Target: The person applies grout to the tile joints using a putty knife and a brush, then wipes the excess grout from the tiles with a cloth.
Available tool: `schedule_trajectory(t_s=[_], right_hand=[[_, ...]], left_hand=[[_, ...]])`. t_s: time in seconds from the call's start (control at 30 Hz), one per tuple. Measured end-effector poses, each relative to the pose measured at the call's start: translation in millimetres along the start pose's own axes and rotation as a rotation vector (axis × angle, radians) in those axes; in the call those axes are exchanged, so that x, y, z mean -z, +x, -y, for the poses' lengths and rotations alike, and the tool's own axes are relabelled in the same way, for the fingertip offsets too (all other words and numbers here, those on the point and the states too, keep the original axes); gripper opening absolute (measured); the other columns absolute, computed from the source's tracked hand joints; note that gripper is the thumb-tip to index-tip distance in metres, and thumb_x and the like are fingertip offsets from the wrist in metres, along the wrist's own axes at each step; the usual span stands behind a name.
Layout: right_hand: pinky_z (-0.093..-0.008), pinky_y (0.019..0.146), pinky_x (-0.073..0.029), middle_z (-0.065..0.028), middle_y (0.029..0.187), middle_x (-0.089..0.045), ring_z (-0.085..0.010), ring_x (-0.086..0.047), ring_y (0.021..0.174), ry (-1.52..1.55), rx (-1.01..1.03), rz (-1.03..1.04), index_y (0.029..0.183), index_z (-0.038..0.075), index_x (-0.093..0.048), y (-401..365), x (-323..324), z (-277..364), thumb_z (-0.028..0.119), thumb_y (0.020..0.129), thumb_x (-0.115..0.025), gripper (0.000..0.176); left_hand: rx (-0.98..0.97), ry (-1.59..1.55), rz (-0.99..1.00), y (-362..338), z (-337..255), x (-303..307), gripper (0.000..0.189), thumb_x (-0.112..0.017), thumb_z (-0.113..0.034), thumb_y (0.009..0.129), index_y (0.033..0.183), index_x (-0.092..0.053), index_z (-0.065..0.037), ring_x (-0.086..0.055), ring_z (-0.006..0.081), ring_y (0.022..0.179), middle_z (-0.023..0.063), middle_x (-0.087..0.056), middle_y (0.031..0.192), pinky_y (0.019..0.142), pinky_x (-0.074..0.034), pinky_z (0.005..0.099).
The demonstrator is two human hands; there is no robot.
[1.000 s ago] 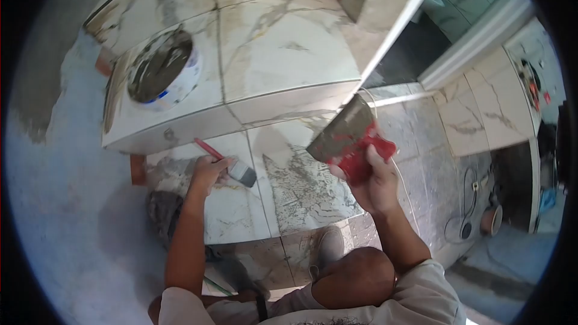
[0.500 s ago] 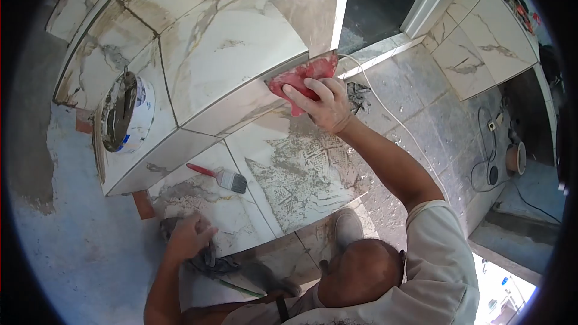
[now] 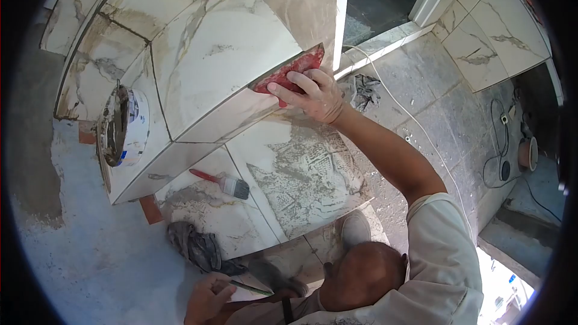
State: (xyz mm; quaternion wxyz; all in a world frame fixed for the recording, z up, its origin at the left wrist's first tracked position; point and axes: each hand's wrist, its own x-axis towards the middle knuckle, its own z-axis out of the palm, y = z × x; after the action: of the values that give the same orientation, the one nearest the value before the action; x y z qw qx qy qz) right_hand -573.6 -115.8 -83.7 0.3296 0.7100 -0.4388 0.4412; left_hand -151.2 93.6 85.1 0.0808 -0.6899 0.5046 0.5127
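My right hand (image 3: pixel 313 93) grips a red grout float (image 3: pixel 289 72) and presses its edge along the joint at the front lip of the upper marble-look tiled step (image 3: pixel 223 54). Low in view, my left hand (image 3: pixel 208 301) rests by my leg with curled fingers, next to a thin green stick (image 3: pixel 250 289); whether it holds the stick is unclear. A grey rag (image 3: pixel 195 247) lies on the lower step (image 3: pixel 301 174) just above that hand.
A white bucket of grey grout (image 3: pixel 123 126) sits on the upper step's left end. A red-handled paintbrush (image 3: pixel 223 182) lies on the lower step. Another rag (image 3: pixel 364 91), a white cord (image 3: pixel 415 126) and black cables (image 3: pixel 500 162) lie on the floor to the right.
My right hand has carried the float from mid-air to the step's edge and slid it left along the joint. My left hand left the paintbrush, touched the rag, then dropped toward my leg.
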Motion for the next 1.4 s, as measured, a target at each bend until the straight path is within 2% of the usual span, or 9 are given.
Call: schedule_trajectory(t_s=[0.07,0.13,0.3,0.43,0.63,0.93,1.07,1.2,1.4], right_hand=[[-0.0333,0.081,-0.044,0.0007,0.116,-0.050,-0.0185,-0.046,0.094,-0.004,-0.018,0.119,0.127,0.030,-0.061,-7.6,9.2,5.9,0.036,0.075,-0.068,0.053],[-0.0343,0.081,-0.044,-0.0006,0.118,-0.051,-0.0194,-0.048,0.095,-0.012,-0.026,0.235,0.128,0.029,-0.060,-13.6,28.8,15.4,0.031,0.076,-0.067,0.053],[-0.0380,0.088,-0.045,-0.0084,0.134,-0.048,-0.0266,-0.049,0.108,0.143,-0.212,0.556,0.132,0.024,-0.058,-0.9,105.2,54.3,0.012,0.076,-0.061,0.057],[-0.0451,0.108,-0.032,-0.0188,0.143,-0.037,-0.0370,-0.040,0.127,0.403,-0.646,0.429,0.144,0.012,-0.042,36.4,121.5,75.6,-0.008,0.080,-0.055,0.068],[-0.0458,0.114,-0.025,-0.0218,0.147,-0.032,-0.0381,-0.033,0.135,0.371,-0.959,0.087,0.150,0.009,-0.027,37.3,59.4,109.7,-0.016,0.077,-0.040,0.079],[-0.0420,0.113,-0.031,-0.0195,0.137,-0.051,-0.0329,-0.048,0.129,0.522,-0.900,-0.203,0.142,0.006,-0.043,48.5,-0.7,165.1,-0.020,0.070,-0.038,0.076],[-0.0412,0.101,-0.040,-0.0208,0.127,-0.056,-0.0370,-0.049,0.120,0.626,-0.929,-0.161,0.136,0.005,-0.049,56.8,20.6,173.5,-0.013,0.073,-0.054,0.066],[-0.0396,0.103,-0.039,-0.0218,0.119,-0.058,-0.0364,-0.053,0.112,0.554,-1.283,-0.189,0.142,0.004,-0.042,65.3,50.1,139.3,-0.013,0.077,-0.039,0.067],[-0.0464,0.100,-0.037,-0.0255,0.120,-0.056,-0.0436,-0.051,0.109,0.503,-1.004,-0.273,0.140,0.001,-0.040,48.0,3.7,117.3,-0.016,0.069,-0.047,0.074]], left_hand=[[-0.007,-0.040,0.026,-7.1,-17.5,-9.4,0.028,-0.075,-0.010,0.080,0.103,-0.062,0.000,-0.063,0.0132,0.063,0.0087,-0.067,0.073,0.057,-0.050,0.0270],[0.185,0.137,0.038,-24.6,-54.8,-13.4,0.042,-0.070,-0.020,0.084,0.123,-0.061,-0.007,-0.065,0.0259,0.099,0.0158,-0.067,0.111,0.081,-0.051,0.0385],[-0.030,0.216,0.065,-29.2,-48.9,-15.3,0.031,-0.066,-0.018,0.085,0.113,-0.063,-0.003,-0.066,0.0253,0.093,0.0129,-0.068,0.104,0.077,-0.052,0.0354],[-0.509,0.197,0.102,-13.0,-40.2,-15.8,0.031,-0.077,-0.011,0.077,0.103,-0.062,-0.001,-0.066,0.0152,0.064,0.0100,-0.068,0.076,0.058,-0.051,0.0260],[-0.816,0.359,0.219,-11.3,-48.0,-15.5,0.038,-0.080,-0.019,0.075,0.106,-0.064,-0.006,-0.070,0.0205,0.071,0.0086,-0.070,0.084,0.064,-0.055,0.0317],[-0.378,0.740,0.044,-33.3,-73.8,-34.0,0.033,-0.072,-0.033,0.078,0.101,-0.070,-0.010,-0.069,0.0251,0.081,0.0082,-0.072,0.088,0.072,-0.054,0.0334],[-0.347,0.828,0.027,-34.0,-76.5,-35.7,0.034,-0.069,-0.038,0.080,0.100,-0.072,-0.011,-0.069,0.0267,0.084,0.0081,-0.072,0.089,0.075,-0.053,0.0340],[-0.411,0.723,0.020,-40.5,-77.8,-34.9,0.032,-0.069,-0.037,0.080,0.096,-0.073,-0.010,-0.070,0.0247,0.085,0.0114,-0.071,0.087,0.076,-0.053,0.0317],[-0.230,0.148,0.097,-31.5,-22.5,-36.8,0.025,-0.067,-0.023,0.086,0.105,-0.070,-0.007,-0.069,0.0201,0.085,0.0110,-0.072,0.094,0.078,-0.053,0.0304]])
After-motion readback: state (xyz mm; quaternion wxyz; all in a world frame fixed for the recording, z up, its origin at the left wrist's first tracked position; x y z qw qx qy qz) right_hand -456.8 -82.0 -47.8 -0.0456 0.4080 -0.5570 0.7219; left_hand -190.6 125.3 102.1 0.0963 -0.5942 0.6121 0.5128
